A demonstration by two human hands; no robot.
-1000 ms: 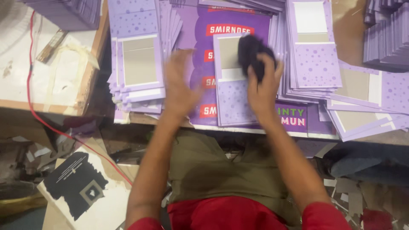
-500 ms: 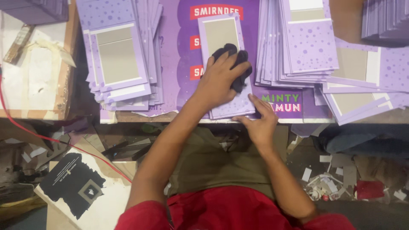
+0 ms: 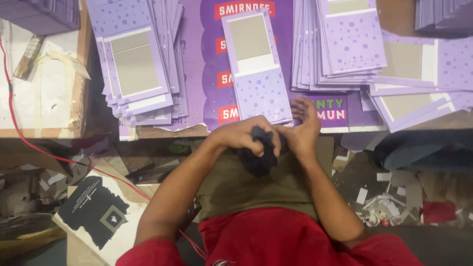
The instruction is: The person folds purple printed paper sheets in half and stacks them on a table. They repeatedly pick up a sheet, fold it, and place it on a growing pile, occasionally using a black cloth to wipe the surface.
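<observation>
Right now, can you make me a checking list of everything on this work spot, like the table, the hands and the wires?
Surface: wooden table covered by a big purple printed sheet.
Job's things: one purple dotted card with a grey panel lies flat on the sheet; a dark cloth is bunched at the table edge.
Clutter: stacks of the same purple cards, left stack and right stack; paper scraps on the floor.
Grippers: left hand and right hand both grip the cloth.
Cables: red wire runs down the left side.
Surroundings: black and white board on the floor.
</observation>
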